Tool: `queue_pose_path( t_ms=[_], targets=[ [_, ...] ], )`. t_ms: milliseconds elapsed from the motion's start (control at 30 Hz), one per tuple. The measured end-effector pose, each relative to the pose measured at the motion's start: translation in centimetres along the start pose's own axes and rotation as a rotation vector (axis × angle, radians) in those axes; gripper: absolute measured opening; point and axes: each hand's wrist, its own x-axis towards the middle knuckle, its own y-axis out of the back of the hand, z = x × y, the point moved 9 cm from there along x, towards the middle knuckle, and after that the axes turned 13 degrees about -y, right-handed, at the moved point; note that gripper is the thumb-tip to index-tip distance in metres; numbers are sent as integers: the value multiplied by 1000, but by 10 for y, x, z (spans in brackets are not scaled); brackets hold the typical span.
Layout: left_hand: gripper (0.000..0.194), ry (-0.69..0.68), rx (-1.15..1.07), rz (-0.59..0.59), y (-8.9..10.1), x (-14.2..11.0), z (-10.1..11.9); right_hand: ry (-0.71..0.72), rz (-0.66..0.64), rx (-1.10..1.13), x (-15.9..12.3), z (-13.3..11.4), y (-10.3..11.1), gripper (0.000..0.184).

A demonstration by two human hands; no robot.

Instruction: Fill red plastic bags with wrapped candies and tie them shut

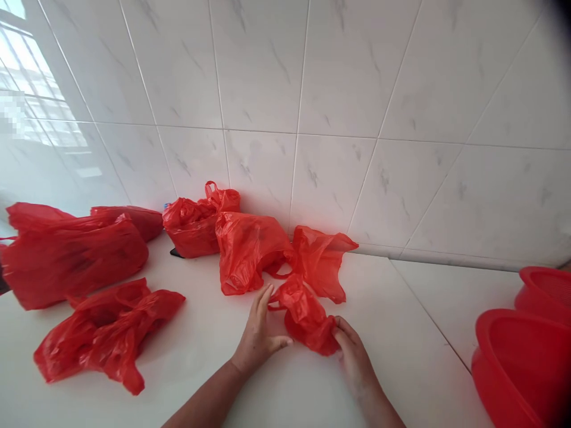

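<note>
"Red plastic bag (307, 315), crumpled, lies on a white table (200, 368) between two bare hands, seen in the head view. How is it held?"

"Right hand (354, 353) grips a gathered edge at the near right end, thumb and fingers closed on the film. Left hand (256, 345) is open at the other side, thumb spread from the fingers, beside a loop handle (276, 302). Whether its fingertips touch the handle, the view does not tell."

"What would good handling look like here?"

"Likely a light pinch on the right, firm enough to anchor the edge without stretching thin film. The left palm would serve best flat and low, pressing creases outward from the gripped end, so that trapped air has a way out. The loop handle is best laid straight before any pressing, since a curled one could bunch underneath."

"And the surroundings?"

"Two loose red bags lie just beyond, one at left (250, 252), one at right (321, 261), near a tiled wall (263, 77). The nearer edges sit close enough to snag or be dragged along, so small, slow strokes toward the person appear safer. Another crumpled bag (107, 339) rests well apart at far left; a red basin (526, 368) stands at right."
</note>
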Motion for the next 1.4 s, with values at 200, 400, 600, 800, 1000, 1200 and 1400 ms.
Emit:
queue_pose_path(
  t_ms=[200, 400, 600, 800, 1000, 1200, 1400],
  targets=[
    [45, 178, -173, -132, -23, -4, 4, -211, -104, 418, -25, 11, 12, 29],
    [13, 443, -268, 56, 5, -9, -15, -129, 375, 505, -21, 14, 113, 29],
    [15, 557, -585, 128, 7, -7, -8, -60, 567, 457, -33, 8, 164, 29],
    [31, 564, -909, 118, -2, -2, 10, -51, 595, 437, -38, 5, 163, 26],
    [24, 551, -961, 116, 1, -2, 23, 18, 568, 405, -44, -21, 155, 41],
    [29, 392, -735, -55, -10, -4, 50, 334, 881, -176, -101, -78, 119, 19],
    [28, 44, -413, -107, -3, -5, 81, 390, 246, -572, -75, -75, 16, 22]
  ],
)
